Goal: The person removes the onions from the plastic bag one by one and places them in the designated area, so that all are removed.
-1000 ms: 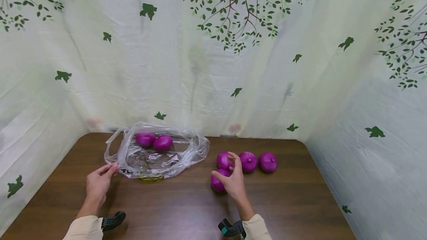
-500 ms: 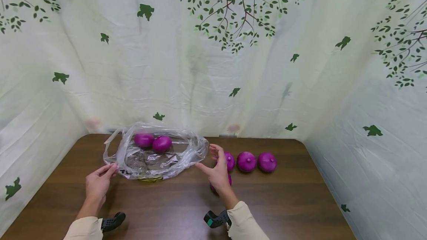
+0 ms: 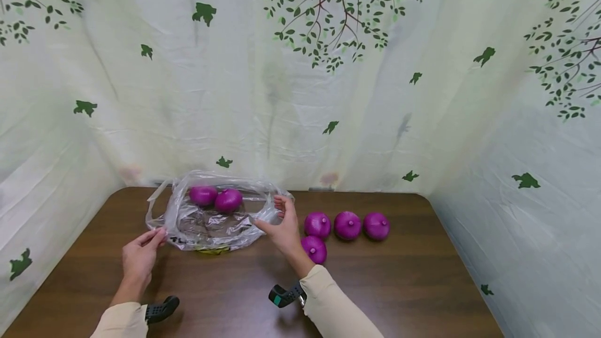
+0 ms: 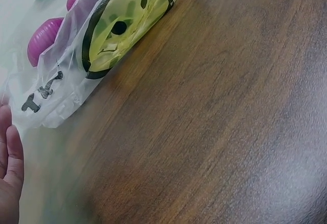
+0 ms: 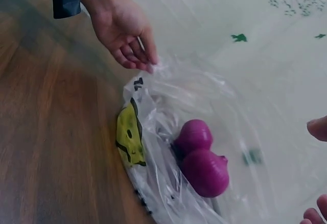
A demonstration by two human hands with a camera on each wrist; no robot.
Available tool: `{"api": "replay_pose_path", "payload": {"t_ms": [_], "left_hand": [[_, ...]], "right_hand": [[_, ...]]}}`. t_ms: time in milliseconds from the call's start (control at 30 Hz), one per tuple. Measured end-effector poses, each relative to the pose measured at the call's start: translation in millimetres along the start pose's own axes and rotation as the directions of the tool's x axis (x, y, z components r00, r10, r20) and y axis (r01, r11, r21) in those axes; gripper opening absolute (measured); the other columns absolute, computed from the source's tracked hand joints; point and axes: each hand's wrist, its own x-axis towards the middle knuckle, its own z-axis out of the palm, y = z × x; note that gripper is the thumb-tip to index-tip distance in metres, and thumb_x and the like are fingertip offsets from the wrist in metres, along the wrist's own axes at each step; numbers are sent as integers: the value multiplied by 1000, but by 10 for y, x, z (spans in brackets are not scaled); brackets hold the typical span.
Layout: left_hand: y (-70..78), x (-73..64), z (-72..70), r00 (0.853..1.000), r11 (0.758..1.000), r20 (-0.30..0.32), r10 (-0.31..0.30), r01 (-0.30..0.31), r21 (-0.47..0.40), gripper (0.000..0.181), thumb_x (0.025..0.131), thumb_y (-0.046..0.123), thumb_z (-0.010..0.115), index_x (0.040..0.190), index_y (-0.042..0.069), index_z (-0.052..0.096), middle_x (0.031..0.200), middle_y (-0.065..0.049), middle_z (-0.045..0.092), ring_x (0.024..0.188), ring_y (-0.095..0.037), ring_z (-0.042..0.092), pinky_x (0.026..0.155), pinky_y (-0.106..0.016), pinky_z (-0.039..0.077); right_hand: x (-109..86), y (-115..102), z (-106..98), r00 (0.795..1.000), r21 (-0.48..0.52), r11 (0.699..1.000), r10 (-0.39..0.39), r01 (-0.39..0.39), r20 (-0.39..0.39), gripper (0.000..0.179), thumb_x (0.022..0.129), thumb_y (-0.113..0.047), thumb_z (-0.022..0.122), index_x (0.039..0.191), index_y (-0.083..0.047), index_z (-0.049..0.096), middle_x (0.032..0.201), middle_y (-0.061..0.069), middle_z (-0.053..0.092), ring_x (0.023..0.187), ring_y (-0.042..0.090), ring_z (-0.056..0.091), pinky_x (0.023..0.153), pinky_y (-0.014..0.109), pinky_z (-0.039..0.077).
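Note:
A clear plastic bag (image 3: 172, 215) lies with its mouth spread at the table's back left. Two purple onions, one (image 3: 203, 196) beside the other (image 3: 228, 201), rest inside it. Thumb and fingertips of my left hand (image 3: 139, 257) pinch the bag's near left edge; in the right wrist view that left hand (image 5: 122, 27) grips the plastic. My right hand (image 3: 284, 229) is at the bag's right side, thumb and fingers spread apart with nothing between them. Whether it touches the plastic I cannot tell. Behind its wrist, an onion (image 3: 313, 249) sits on the table.
More purple onions stand in a row right of the bag: a left one (image 3: 317, 225), a middle one (image 3: 348, 226) and a right one (image 3: 376, 226). The brown table (image 3: 399, 286) ends at a leaf-printed curtain (image 3: 281, 93). Yellow print (image 4: 127, 25) marks the bag's near side.
My right hand has moved left from over the loose onions to the bag's right side, uncovering those onions. The left hand keeps its pinch and stays put.

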Motion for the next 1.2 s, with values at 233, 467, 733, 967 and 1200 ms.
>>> {"api": "replay_pose_path", "payload": {"t_ms": [233, 467, 733, 967, 1200], "left_hand": [[-23, 22, -28, 1000, 999, -21, 0, -1, -42, 33, 91, 33, 65, 115, 12, 71, 72, 22, 62, 72, 3, 63, 70, -8, 47], [-26, 19, -42, 999, 999, -32, 0, -1, -43, 45, 91, 31, 66, 124, 1, 64, 72, 23, 62, 73, 3, 63, 70, -8, 47], [8, 28, -46, 1000, 999, 0, 29, -29, -18, 43, 93, 32, 64, 123, 1, 64, 74, 22, 64, 74, 4, 63, 71, -8, 46], [14, 47, -51, 998, 999, -28, 50, -50, 11, 46, 92, 32, 65, 123, -2, 63, 72, 23, 63, 72, 4, 63, 70, -9, 46], [9, 45, -6, 998, 998, -19, 66, -66, -11, 40, 91, 28, 67, 117, -1, 67, 70, 24, 63, 71, 4, 63, 69, -10, 48]], "right_hand": [[99, 96, 214, 1000, -22, 1000, 3, -3, 0, 61, 69, -3, 84, 121, 0, 52, 119, 14, 55, 109, 28, 53, 95, 46, 43], [125, 145, 374, 997, 20, 997, 70, -70, -28, 62, 70, -5, 85, 122, -1, 52, 118, 11, 58, 110, 26, 54, 95, 45, 43], [247, 208, 499, 994, -14, 994, 107, -107, 7, 69, 72, -13, 85, 131, -4, 50, 126, 8, 55, 116, 26, 51, 100, 45, 41], [373, 271, 632, 987, -94, 988, 129, -120, 94, 73, 74, -21, 85, 135, -10, 48, 133, 6, 52, 121, 26, 48, 99, 42, 42], [504, 370, 714, 974, -153, 981, 144, -118, 174, 75, 73, -19, 86, 137, -11, 48, 136, 10, 51, 127, 32, 44, 103, 47, 39]]}}
